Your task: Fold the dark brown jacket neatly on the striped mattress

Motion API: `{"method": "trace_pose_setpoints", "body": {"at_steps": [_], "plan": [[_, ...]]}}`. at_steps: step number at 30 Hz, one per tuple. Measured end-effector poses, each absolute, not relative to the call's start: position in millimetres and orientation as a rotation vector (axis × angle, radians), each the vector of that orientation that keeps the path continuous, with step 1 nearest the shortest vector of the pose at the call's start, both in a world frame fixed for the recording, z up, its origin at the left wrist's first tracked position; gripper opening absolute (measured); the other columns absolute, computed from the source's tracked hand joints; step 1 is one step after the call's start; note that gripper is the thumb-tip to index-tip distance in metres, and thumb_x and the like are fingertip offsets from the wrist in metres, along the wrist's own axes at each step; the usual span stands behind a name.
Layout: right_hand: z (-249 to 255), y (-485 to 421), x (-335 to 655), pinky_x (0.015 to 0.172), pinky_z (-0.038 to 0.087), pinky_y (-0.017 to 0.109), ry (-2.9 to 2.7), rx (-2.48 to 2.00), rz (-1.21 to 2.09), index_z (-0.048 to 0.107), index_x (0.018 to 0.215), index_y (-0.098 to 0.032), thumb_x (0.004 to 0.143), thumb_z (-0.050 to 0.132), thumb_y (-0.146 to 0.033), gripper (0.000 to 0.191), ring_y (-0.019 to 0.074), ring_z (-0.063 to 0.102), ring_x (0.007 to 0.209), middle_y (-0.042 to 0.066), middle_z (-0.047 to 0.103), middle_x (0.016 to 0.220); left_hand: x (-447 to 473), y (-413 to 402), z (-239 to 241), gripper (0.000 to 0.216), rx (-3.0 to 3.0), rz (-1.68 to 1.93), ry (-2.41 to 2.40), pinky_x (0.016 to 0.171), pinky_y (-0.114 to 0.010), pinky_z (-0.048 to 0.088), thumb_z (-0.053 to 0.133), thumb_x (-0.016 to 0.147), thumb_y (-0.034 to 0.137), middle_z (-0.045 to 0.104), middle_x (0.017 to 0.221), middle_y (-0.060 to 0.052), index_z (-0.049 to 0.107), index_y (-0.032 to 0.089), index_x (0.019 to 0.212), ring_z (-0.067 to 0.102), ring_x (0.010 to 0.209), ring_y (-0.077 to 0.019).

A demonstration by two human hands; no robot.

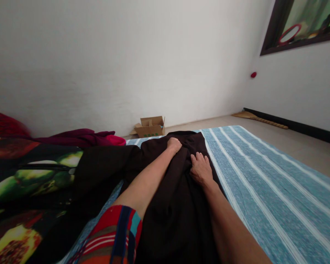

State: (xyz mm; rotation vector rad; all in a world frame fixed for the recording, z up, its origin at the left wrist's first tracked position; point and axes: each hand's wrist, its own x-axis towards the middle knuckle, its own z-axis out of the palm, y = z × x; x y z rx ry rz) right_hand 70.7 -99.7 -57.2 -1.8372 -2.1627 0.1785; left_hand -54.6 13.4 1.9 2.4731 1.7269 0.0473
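Note:
A dark brown, nearly black garment (178,205) lies lengthwise on the striped bed sheet, its cloth rumpled into folds; I cannot tell what kind of garment it is. Near its far end my left hand (174,144) is closed in a fist on the cloth, knuckles up. Nearer to me and to the right, my right hand (201,168) rests on the garment close to its right edge, fingers stretched out and slightly apart. Dark cloth also reaches left from the garment toward a fruit-printed cloth (46,176).
Blue and white stripes run along the sheet (264,176). A magenta cloth (79,137) and a red one (5,124) lie at the far left. Beyond the bed stand an open cardboard box (150,128) and a broom (260,117) on the floor by the walls.

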Motion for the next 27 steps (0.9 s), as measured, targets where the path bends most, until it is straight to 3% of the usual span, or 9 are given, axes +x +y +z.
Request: {"method": "trace_pose_setpoints", "body": {"at_steps": [7,12,16,20,23,27], "plan": [[-56.9,-100.6,70.6,0.107,0.016,0.038,-2.134,-1.813,0.162,0.040,0.134,-0.012,0.085,0.031,-0.012,0.050,0.0255,0.026,0.132,0.016,0.035,0.141,-52.2,-2.2,3.2,0.028,2.109,0.327,1.817,0.079,-0.038,0.050,0.052,0.088,0.033,0.057,0.113,-0.007,0.055,0.018,0.112,0.058,0.094,-0.0186],[-58.0,-101.8,69.7,0.108,0.015,0.038,-2.135,-1.775,0.136,0.040,0.134,-0.010,0.084,0.031,-0.010,0.051,0.0257,0.026,0.133,0.016,0.035,0.141,-61.1,-39.3,8.9,0.040,1.881,0.531,1.832,0.053,-0.025,0.044,0.044,0.087,0.047,0.064,0.077,-0.004,0.062,0.011,0.089,0.059,0.066,-0.0152],[-58.8,-100.4,68.5,0.107,0.018,0.036,-2.150,-1.745,0.189,0.039,0.135,-0.009,0.083,0.032,-0.009,0.053,0.0256,0.027,0.132,0.017,0.034,0.142,-82.2,-84.1,22.2,0.051,1.733,0.609,1.682,0.048,-0.023,0.041,0.050,0.075,0.061,0.064,0.073,-0.003,0.063,0.014,0.089,0.058,0.062,-0.0145],[-61.2,-98.8,67.7,0.107,0.019,0.037,-2.148,-1.729,0.173,0.037,0.136,-0.008,0.083,0.030,-0.009,0.053,0.0255,0.028,0.132,0.017,0.035,0.141,-103.3,-139.5,33.5,0.060,1.649,0.689,1.665,0.075,-0.030,0.049,0.060,0.068,0.057,0.067,0.098,-0.009,0.057,0.013,0.110,0.062,0.090,-0.0219],[-64.2,-98.0,67.4,0.106,0.020,0.038,-2.142,-1.735,0.157,0.038,0.136,-0.009,0.083,0.030,-0.008,0.053,0.0263,0.029,0.131,0.017,0.036,0.140,-110.8,-187.6,41.4,0.066,1.848,0.695,1.727,0.093,-0.037,0.044,0.060,0.068,0.054,0.059,0.120,-0.013,0.053,0.014,0.119,0.056,0.110,-0.0269],[-67.2,-96.3,67.7,0.104,0.023,0.038,-2.138,-1.742,0.131,0.041,0.133,-0.010,0.083,0.031,-0.009,0.051,0.0270,0.033,0.127,0.017,0.039,0.137,-114.0,-247.4,42.6,0.070,2.050,0.549,1.890,0.102,-0.042,0.037,0.060,0.067,0.054,0.050,0.133,-0.010,0.049,0.018,0.127,0.046,0.122,-0.0278]]}}
